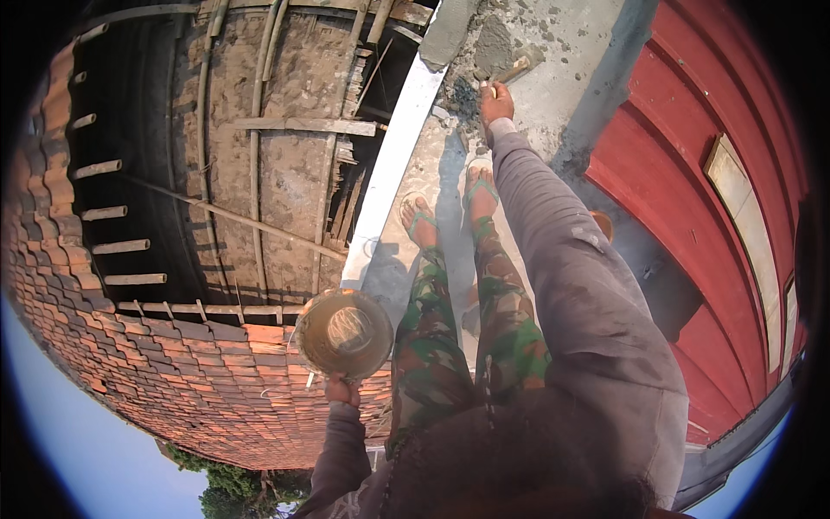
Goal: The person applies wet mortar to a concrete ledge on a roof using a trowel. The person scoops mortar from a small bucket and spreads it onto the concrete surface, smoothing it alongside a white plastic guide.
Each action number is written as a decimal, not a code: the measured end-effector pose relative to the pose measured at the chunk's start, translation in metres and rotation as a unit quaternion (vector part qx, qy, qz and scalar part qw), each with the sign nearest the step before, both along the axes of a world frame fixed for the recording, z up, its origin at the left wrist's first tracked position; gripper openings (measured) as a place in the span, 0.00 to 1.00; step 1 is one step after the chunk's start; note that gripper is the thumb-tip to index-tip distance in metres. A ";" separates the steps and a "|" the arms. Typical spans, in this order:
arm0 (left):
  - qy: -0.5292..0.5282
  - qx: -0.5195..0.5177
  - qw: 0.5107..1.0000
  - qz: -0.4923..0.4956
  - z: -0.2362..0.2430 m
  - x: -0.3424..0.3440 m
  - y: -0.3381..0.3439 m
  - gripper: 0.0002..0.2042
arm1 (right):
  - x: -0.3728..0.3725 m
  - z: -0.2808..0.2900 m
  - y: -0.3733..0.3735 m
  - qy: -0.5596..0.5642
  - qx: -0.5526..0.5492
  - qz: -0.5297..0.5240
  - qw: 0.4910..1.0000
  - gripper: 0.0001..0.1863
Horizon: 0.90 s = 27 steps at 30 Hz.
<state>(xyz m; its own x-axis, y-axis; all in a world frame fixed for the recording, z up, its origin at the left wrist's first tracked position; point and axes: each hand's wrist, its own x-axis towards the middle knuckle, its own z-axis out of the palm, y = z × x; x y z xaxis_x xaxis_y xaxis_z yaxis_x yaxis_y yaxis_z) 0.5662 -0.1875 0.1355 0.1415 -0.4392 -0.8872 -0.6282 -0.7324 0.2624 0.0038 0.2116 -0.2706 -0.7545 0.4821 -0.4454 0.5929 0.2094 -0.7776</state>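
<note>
My left hand (342, 391) is closed on the near edge of a round, mortar-stained bucket (313, 344), held beside my left leg. The bucket is seen from above, with a pale patch at its bottom. Stretched far forward, my right hand (496, 102) is closed around the handle of what looks like a trowel (522, 64). Its blade lies low over the concrete, beside a heap of wet grey mortar (494, 45). Loose crumbs of mortar are scattered around it. The fingers partly hide the handle.
My sandalled feet (421, 223) stand on a narrow concrete ledge (439, 160) edged by a white strip (393, 177). On the left, an opening shows bamboo poles (257, 156) and a drop beside clay roof tiles (199, 368). Red metal roofing (666, 130) lies right.
</note>
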 end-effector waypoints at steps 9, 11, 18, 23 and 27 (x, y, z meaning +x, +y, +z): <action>-0.005 -0.010 1.000 -0.019 -0.007 0.025 -0.005 0.17 | 0.065 0.049 -0.062 -0.089 -0.135 0.024 0.986 0.22; 0.002 -0.008 1.000 -0.012 -0.009 0.028 -0.003 0.16 | 0.082 0.078 -0.062 -0.103 -0.170 0.051 0.979 0.20; 0.019 -0.020 0.999 0.023 -0.014 0.017 0.010 0.15 | 0.030 0.154 -0.086 -0.029 -0.245 -0.027 0.969 0.26; -0.004 -0.026 0.999 0.047 -0.023 0.039 0.012 0.18 | -0.050 0.154 -0.082 -0.107 -0.063 0.073 0.990 0.27; 0.005 -0.007 0.997 0.072 -0.025 0.045 0.028 0.19 | -0.056 0.126 -0.040 -0.066 0.103 0.136 0.983 0.29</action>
<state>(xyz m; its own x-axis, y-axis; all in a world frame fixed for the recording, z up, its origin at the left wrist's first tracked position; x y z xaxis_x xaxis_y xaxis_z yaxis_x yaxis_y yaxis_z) 0.6115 -0.1594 0.1101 0.1943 -0.4279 -0.8827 -0.5146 -0.8105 0.2796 -0.0521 0.1713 -0.1449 -0.8105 0.3601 -0.4619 0.5855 0.5186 -0.6231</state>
